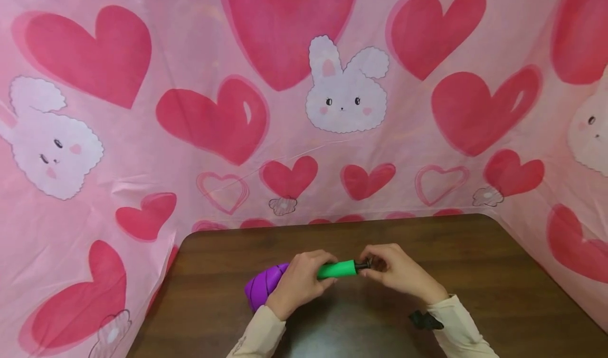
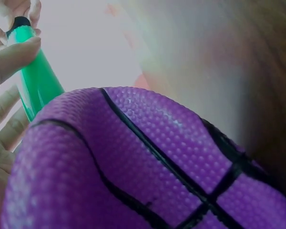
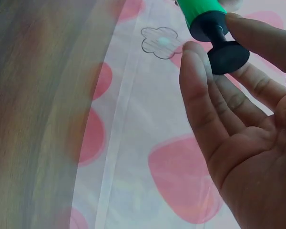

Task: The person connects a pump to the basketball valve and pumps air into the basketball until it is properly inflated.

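Note:
A purple ball [image 1: 262, 288] with black lines and a pebbled surface lies on the table at the left hand; its outline looks slack and uneven. My left hand [image 1: 300, 280] grips the green barrel of a hand pump [image 1: 340, 269], which points toward the right hand. In the left wrist view the ball [image 2: 128, 152] fills the front and hides where the pump [image 2: 40, 86] ends. My right hand [image 1: 401, 274] holds the pump's black handle [image 3: 229, 57] between thumb and fingers. A short length of the plunger rod shows between handle and barrel.
The brown wooden table [image 1: 475, 257] has rounded far corners. Pink cloth [image 1: 285, 120] printed with hearts and rabbits hangs behind it and at both sides. A small dark item [image 1: 425, 320] sits at the right wrist, by the cream sleeve.

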A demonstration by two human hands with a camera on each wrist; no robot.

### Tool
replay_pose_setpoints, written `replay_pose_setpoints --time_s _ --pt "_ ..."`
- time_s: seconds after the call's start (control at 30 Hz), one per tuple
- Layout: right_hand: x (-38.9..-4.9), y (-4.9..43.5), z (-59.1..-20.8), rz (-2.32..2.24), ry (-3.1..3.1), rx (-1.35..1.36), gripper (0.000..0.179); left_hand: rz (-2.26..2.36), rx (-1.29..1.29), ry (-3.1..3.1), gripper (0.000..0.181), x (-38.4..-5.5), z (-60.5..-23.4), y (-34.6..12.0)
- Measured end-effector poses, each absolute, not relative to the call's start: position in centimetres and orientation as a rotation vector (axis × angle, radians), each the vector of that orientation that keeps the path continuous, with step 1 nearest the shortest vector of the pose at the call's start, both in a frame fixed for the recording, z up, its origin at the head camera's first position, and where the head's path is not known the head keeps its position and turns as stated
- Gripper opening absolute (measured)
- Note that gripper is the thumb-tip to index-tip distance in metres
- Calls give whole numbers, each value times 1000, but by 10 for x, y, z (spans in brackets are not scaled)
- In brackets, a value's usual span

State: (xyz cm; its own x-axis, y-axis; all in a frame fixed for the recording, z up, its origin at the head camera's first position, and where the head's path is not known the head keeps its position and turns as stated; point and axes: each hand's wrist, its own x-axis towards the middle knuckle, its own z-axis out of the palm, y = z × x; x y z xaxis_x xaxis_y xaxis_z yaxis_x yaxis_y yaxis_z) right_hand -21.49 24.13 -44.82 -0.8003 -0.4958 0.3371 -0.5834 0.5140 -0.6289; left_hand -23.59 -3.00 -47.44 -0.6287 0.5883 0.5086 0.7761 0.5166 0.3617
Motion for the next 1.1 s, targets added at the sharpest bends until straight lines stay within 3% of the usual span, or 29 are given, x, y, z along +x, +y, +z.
replay_pose_setpoints --time_s 0.77,1.1 --pt "-217 244 -441 1155 -2559 1003 25 -881 -1115 -2515 31 -238 -468 -42" --pt "-212 267 -427 1077 -2543 913 28 -871 -1095 -2453 30 -241 -467 -48"
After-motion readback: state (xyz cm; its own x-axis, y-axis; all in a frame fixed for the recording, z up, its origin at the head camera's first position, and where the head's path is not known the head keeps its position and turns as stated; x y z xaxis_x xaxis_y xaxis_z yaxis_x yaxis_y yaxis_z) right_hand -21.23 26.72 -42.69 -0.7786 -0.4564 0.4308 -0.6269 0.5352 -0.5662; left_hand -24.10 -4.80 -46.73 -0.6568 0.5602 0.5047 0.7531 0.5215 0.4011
